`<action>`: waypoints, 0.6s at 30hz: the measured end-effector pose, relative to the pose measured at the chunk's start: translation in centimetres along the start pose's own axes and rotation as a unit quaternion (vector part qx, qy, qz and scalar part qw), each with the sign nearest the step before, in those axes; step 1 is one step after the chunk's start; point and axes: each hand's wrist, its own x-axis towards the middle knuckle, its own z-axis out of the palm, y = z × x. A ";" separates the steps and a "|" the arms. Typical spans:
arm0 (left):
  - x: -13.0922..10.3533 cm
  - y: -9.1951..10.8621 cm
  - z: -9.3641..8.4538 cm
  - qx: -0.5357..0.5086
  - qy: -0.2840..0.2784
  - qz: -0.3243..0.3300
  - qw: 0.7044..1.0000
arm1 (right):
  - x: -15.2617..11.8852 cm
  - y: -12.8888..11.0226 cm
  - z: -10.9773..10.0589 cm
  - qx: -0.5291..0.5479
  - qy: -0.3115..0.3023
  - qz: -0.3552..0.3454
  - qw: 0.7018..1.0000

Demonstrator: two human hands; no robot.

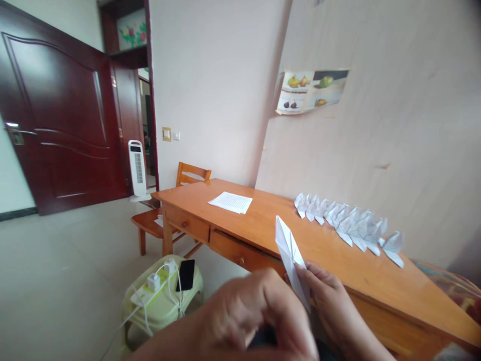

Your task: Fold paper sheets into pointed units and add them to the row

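Folded paper: the white, narrow, pointed piece of folded paper [288, 245] stands tilted above the near edge of the orange-brown wooden bench [263, 225], its tip up and leaning left.
Right hand: the right hand [326, 290] grips the paper's lower part between thumb and fingers.
Left hand: the left hand [259, 311], blurred and close to the camera, is curled, fingers bent in; whether it pinches anything I cannot tell.
Crease risk: too hard a squeeze by the right thumb could buckle the thin layers; too loose a hold could let the folds spread or the piece slip below the bench.
Row risk: the row of pointed white folded-paper shapes [349, 224] stands along the wall side, closely packed; a bump at one could tip its neighbours.
Drawers: the left wooden drawer [188, 225] looks closed; the wider wooden drawer [235, 252] beside it shows a dark gap at the top, contents hidden.
Sheets: a flat stack of white printed paper [230, 202] lies on the bench's far left part.
Stool: the pale yellow-green plastic stool [165, 318] bears a white-and-green power strip [162, 281] with plugs and a black phone [186, 275]; a snagged cable could drag them.
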 end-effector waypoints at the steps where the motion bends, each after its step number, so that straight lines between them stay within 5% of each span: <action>1: 1.3 1.3 0.1 0.007 -0.012 0.009 1.000 | -0.5 -0.2 0.5 0.034 -0.001 0.016 0.999; 3: 3.2 1.8 0.1 0.030 0.046 0.058 0.997 | -1.2 -0.6 1.6 0.086 -0.013 0.034 0.996; 7: 4.3 -1.5 -1.1 0.052 0.153 0.054 0.985 | -2.2 -1.4 3.3 0.149 -0.049 0.043 0.987; 9: 4.3 -2.8 -1.4 0.043 0.155 0.032 0.987 | -2.3 -1.6 4.0 0.165 -0.066 0.051 0.983; 14: 4.4 -3.1 -0.7 -0.030 0.054 0.006 0.998 | -2.4 -1.3 5.3 0.158 -0.100 0.046 0.981; 18: 4.7 -3.9 -0.9 -0.060 0.093 0.002 0.994 | -2.3 -0.8 6.2 0.123 -0.114 0.050 0.985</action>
